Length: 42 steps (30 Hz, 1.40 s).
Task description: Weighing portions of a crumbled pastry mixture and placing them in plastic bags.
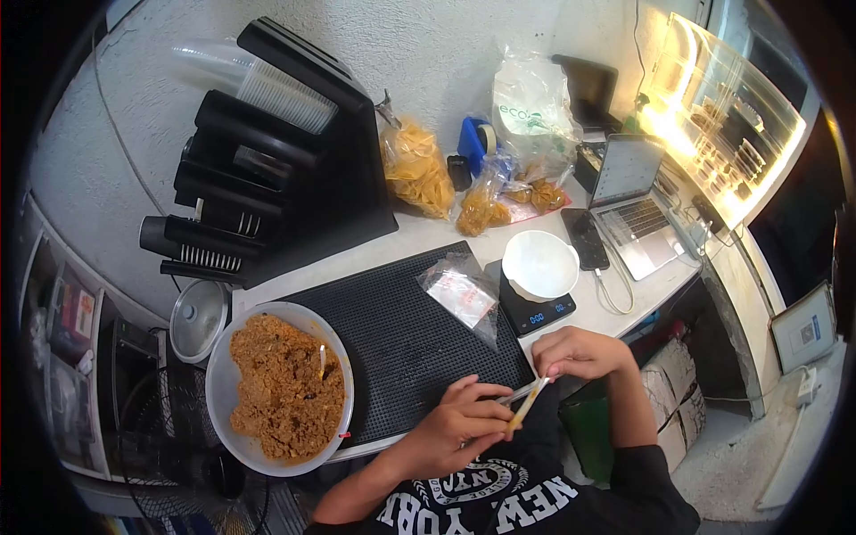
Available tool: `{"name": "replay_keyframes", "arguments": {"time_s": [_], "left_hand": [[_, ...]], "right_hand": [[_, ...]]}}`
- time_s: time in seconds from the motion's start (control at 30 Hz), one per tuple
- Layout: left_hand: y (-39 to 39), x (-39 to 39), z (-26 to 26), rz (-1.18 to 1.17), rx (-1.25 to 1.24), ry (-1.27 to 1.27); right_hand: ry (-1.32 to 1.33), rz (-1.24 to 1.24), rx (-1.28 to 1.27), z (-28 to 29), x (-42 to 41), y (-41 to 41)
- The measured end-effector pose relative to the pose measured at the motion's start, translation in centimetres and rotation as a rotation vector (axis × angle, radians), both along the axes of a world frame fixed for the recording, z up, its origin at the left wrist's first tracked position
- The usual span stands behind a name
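Note:
At the table's front edge, my left hand (461, 424) and my right hand (578, 354) hold a narrow, whitish strip (528, 404) with yellow-orange smears between them. It looks like thin plastic; its exact kind is unclear. A large round bowl (347, 401) of crumbly brown food (287, 394) stands to the left, with a small light utensil end (322, 361) sticking out of the food. On the black ribbed mat (401, 348) lies a clear packet of plastic bags (461, 294). A white bowl (540, 264) rests on a lit digital scale (535, 317).
Bagged yellow chips (418, 167), tied bags of brown food (478, 210) and a blue tape dispenser (473, 144) stand near the wall. A phone (585, 239), its cable and a laptop (632, 221) lie right of the scale. A black dispenser rack (321, 160) stands back left.

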<state>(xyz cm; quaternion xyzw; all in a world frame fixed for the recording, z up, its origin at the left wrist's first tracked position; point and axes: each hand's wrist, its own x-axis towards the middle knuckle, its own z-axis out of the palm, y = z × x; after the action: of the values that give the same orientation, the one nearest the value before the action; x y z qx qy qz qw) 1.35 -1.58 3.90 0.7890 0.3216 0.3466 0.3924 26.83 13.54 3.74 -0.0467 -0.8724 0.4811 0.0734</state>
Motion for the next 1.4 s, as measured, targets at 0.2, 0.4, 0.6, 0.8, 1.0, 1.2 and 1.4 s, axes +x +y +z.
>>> {"name": "replay_keyframes", "arguments": {"time_s": [0.2, 0.4, 0.6, 0.8, 1.0, 1.2, 1.4], "left_hand": [[1.3, 2.3, 2.4, 0.037, 0.128, -0.12], [2.9, -0.6, 1.7, 0.452, 0.025, -0.33], [3.2, -2.2, -1.2, 0.826, 0.185, -0.198], [3.1, -3.2, -3.0, 0.538, 0.054, -0.296], [2.0, -3.3, -0.6, 0.403, -0.057, -0.033], [2.0, -2.3, -2.7, 0.474, 0.315, 0.237], [1.8, -2.3, -4.2, 0.457, 0.37, 0.484]], "right_hand": [[0.458, -0.215, -0.907, -9.5, -6.5, -5.6], [0.566, -0.216, -1.333, -7.9, -12.1, -10.7], [0.239, -0.773, 0.428, -3.9, -11.3, -8.6], [0.205, -0.711, 0.059, -2.0, -8.6, -6.1], [0.26, -0.621, -0.676, -3.6, -8.5, -5.0], [0.163, -0.802, 0.12, -1.7, -9.3, -4.7], [0.147, -0.882, -0.246, -1.4, -9.7, -5.1]]}}
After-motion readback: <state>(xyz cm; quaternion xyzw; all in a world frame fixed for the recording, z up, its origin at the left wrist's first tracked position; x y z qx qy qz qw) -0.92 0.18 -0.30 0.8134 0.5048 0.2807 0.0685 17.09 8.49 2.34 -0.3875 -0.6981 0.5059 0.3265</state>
